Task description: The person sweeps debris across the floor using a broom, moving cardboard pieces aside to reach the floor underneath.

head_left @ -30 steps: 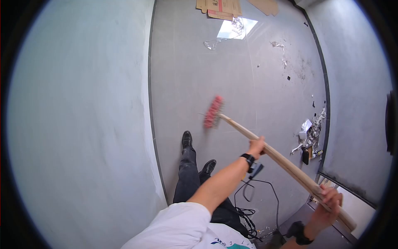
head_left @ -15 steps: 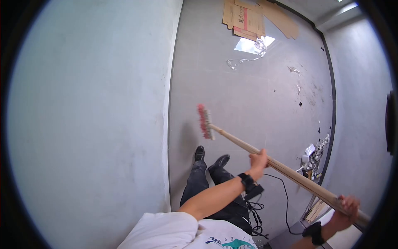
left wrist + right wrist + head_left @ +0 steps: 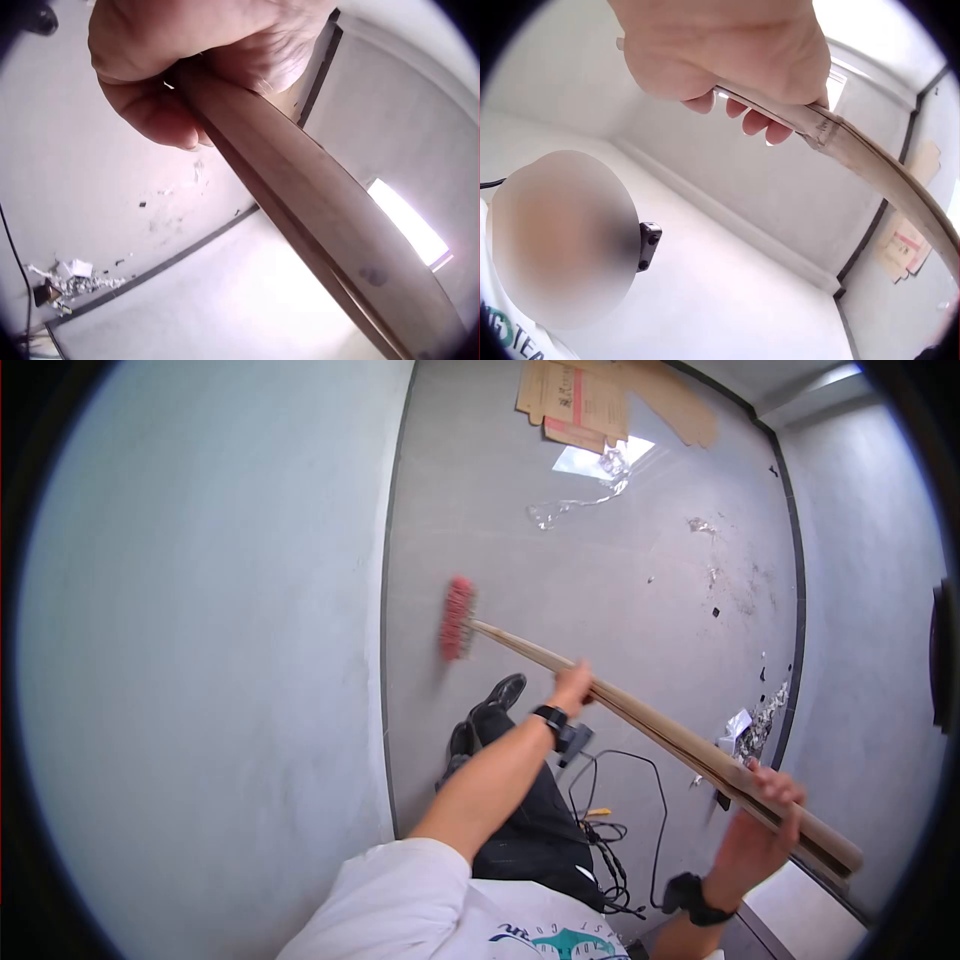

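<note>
A long-handled broom (image 3: 458,622) with a red bristled head reaches over the floor, left of centre in the head view. My left hand (image 3: 574,686) grips the middle of its wooden handle (image 3: 640,715); the left wrist view shows those fingers (image 3: 161,116) curled round it and a long groove down the wood. Near the handle's upper end, my right hand (image 3: 765,815) holds on. In the right wrist view, several fingertips of that hand (image 3: 727,52) come out beneath the handle, and a joint-like ring marks the wood beside it.
Flattened cardboard (image 3: 575,405) and clear plastic film (image 3: 545,513) lie at the far end. Against the right wall sits a heap of scraps (image 3: 750,730). Black cables (image 3: 605,850) trail beside the person's legs. A pale wall (image 3: 220,640) runs close along the left.
The broom head has swung leftward across the floor towards the left wall, both hands moving with it and keeping hold of the handle. The feet have shifted, and the view has moved too.
</note>
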Motion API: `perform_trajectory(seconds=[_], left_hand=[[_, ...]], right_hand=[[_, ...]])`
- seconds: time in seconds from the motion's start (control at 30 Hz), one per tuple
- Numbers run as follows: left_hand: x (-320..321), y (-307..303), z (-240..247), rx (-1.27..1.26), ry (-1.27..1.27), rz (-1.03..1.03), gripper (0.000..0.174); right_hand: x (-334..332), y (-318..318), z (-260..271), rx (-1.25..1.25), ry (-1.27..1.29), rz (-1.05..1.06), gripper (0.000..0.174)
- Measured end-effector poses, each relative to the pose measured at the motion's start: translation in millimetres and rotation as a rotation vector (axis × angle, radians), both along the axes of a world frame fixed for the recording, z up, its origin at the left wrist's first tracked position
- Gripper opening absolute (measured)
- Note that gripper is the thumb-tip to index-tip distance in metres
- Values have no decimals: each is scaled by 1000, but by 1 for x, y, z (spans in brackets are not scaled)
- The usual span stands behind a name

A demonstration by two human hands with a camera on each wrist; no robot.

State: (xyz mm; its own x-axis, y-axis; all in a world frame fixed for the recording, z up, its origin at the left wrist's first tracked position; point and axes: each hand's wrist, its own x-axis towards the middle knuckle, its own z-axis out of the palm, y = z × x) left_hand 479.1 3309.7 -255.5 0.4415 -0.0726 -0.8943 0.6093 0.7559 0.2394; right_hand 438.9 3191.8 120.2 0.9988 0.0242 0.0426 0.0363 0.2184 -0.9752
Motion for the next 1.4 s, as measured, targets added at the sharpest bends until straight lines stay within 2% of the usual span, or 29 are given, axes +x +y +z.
perform_trajectory(seconds=[0.1, 0.17, 0.23, 0.27, 0.3, 0.33, 0.4, 0.47, 0.53, 0.57, 0.6, 0.73, 0.77, 0.83, 0.9, 0.93, 0.97, 1.0, 1.03, 1.13, 1.2, 1.3, 1.37, 1.4], left_hand=[[65, -74, 53, -99, -47, -18, 37], [97, -104, 78, -173, -86, -87, 31], [125, -134, 101, -172, -100, -96, 34], [132, -153, 106, -163, -127, -103, 37], [130, -155, 120, -179, -138, -83, 38], [133, -149, 147, -173, -133, -93, 38], [140, -127, 173, -153, -124, -91, 37], [133, -106, 181, -85, -109, -30, 32], [127, -73, 167, 89, -25, 56, 30], [123, -50, 156, 141, -17, 127, 36], [120, -25, 138, 198, 26, 185, 34], [107, 100, 60, 356, 147, 333, 27], [106, 129, 33, 379, 147, 345, 26], [117, 175, 6, 260, 130, 131, 26], [149, 165, -16, 216, 56, 212, 29], [171, 154, -37, 203, 67, 189, 33], [196, 141, -34, 207, 27, 125, 35], [221, 127, -32, 207, -9, 100, 36], [245, 112, -17, 171, -61, 134, 36], [306, 70, 13, 149, -119, 23, 59], [330, 44, 44, 104, -149, 12, 59], [328, 57, 142, -67, -187, 46, 57], [321, 53, 156, -35, -123, 91, 56], [313, 62, 166, -13, -107, 72, 57]], right_hand=[[32, -15, 38, -134, -66, -76, 20], [44, -26, 63, -226, -91, -98, 20], [55, -38, 82, -392, -207, 45, 28], [58, -49, 92, -385, -236, -2, 37], [52, -81, 94, -380, -242, -10, 37], [57, -129, 105, -241, -262, 76, 38], [78, -148, 121, -86, -278, 171, 39], [93, -129, 129, -103, -302, -112, 38], [118, -117, 111, -18, -243, -91, 33], [132, -108, 95, 51, -185, -77, 31], [147, -93, 76, 73, -155, -48, 35], [180, 5, -24, 53, -45, 70, 41], [181, 31, -47, 67, -2, 85, 42], [175, 78, -80, 83, -27, 124, 43], [183, 90, -76, 14, -18, 117, 46], [193, 86, -71, -52, -20, 33, 47], [211, 87, -67, -108, -41, -45, 49], [217, 82, -61, -128, -72, -26, 50], [227, 84, -47, -184, -129, -18, 49], [264, 68, 8, -242, -120, -136, 49], [270, 31, 43, -165, -176, -41, 46], [277, 10, 99, -190, -202, -58, 47], [285, -1, 118, -141, -192, -92, 46], [290, -7, 122, -107, -157, -43, 43]])
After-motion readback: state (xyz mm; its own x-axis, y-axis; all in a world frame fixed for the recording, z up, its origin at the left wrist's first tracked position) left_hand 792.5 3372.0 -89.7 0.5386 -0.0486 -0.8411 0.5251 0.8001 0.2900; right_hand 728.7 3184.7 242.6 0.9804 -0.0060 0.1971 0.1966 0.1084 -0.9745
